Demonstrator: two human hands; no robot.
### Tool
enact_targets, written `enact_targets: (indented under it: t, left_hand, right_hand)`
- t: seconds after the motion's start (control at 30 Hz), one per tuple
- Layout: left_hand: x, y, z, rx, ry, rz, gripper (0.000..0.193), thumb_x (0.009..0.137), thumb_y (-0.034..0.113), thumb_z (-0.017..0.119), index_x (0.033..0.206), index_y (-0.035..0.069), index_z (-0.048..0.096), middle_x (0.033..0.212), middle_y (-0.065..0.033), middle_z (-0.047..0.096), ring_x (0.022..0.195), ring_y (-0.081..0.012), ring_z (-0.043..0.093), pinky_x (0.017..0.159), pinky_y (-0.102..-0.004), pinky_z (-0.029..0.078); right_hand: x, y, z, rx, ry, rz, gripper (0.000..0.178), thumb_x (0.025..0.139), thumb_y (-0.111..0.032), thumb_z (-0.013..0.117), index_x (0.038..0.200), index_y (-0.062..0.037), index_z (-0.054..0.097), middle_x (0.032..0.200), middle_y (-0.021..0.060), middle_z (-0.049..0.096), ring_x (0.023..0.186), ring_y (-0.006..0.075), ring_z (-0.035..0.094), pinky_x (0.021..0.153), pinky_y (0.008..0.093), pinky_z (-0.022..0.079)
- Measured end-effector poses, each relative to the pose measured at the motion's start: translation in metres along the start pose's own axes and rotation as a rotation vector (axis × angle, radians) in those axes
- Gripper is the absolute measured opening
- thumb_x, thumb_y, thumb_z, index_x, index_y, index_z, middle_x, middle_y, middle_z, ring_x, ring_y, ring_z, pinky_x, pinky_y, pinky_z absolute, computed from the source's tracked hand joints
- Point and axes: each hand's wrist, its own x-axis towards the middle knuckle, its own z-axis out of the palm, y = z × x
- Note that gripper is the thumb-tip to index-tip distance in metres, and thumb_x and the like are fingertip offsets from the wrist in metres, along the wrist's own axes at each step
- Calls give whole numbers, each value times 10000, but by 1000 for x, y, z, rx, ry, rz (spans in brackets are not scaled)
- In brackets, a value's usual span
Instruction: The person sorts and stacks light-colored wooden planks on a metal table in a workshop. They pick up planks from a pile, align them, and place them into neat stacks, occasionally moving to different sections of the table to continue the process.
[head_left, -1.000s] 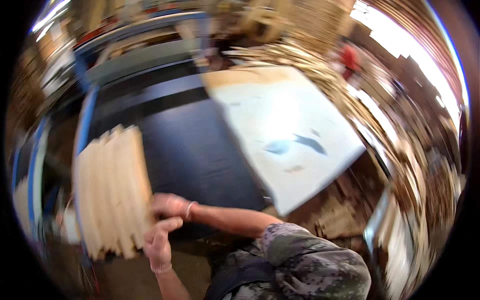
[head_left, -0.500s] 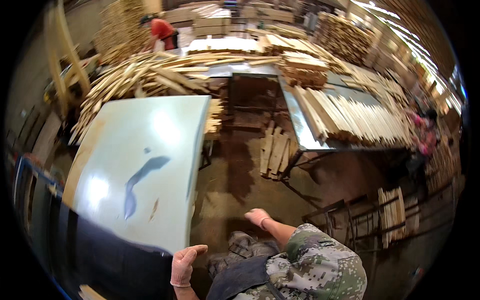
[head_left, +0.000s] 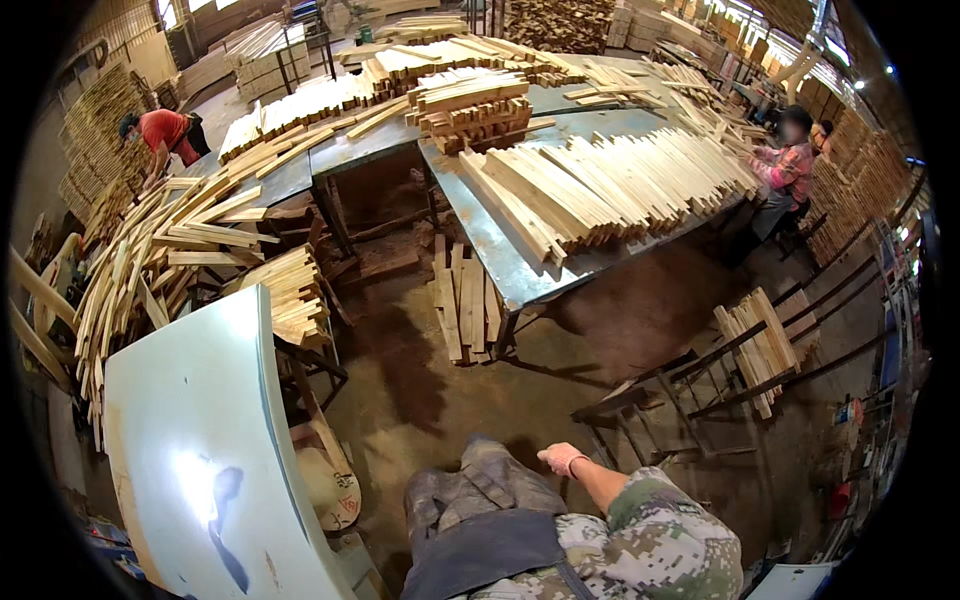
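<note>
My right hand [head_left: 562, 458], in a pale glove, hangs over the floor in front of my dark apron [head_left: 490, 550]. Its fingers are curled in and nothing shows in them. The camouflage sleeve [head_left: 665, 530] covers that upper arm. My left hand is out of view. Ahead and to the right, a metal-topped table [head_left: 530, 285] bears a long row of pale wooden strips [head_left: 620, 190]. Beneath its near corner, several short boards [head_left: 465, 305] lean upright. Neither the strips nor the boards are touched by my right hand.
A pale, glossy panel [head_left: 190, 390] stands at the left, beside a heap of loose strips [head_left: 165, 240]. At the right is a metal rack [head_left: 690, 390] with boards [head_left: 757, 350]. A person in red [head_left: 165, 135] bends at far left; another in pink [head_left: 790, 165] stands at the table's right end.
My view has swung to the right and nearer the strip-covered table. The pale panel has shifted left in the picture. My left hand has left the view; my right hand stays low and curled.
</note>
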Motion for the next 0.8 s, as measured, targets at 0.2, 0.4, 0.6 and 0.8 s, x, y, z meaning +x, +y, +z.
enact_targets:
  t: [0.2,0.4,0.6,0.8]
  left_hand:
    - [28,58,-58,-178,-5,-101,291,942,285,653,980,5,724,906,-140,710,889,-313,687,803,-456,546]
    - [101,217,-186,-957,-50,-198,295,918,323,689,715,145,571,604,-11,479,474,-168,437,446,-372,321]
    - [212,388,-312,-361,81,158,589,946,453,594,1255,-30,732,1341,-235,723,1298,-359,664,1060,-453,497]
    - [237,544,-394,-520,-54,508,542,995,425,660,1351,22,727,1381,-169,727,1334,-290,647,1130,-373,471]
  right_hand:
    - [28,-7,20,49,-52,28,421,1023,-392,582,1032,-8,752,1009,158,791,942,287,746,802,420,562]
    - [111,-3,-19,129,-140,107,365,1042,-376,567,1028,-45,720,900,152,734,854,289,683,768,422,516]
    - [116,-201,-158,825,-8,193,211,988,-145,672,841,-145,521,702,-14,467,531,125,440,475,283,332]
    - [161,-291,-214,1196,-49,174,163,1054,-94,564,903,-138,524,706,-37,406,539,103,386,473,281,302]
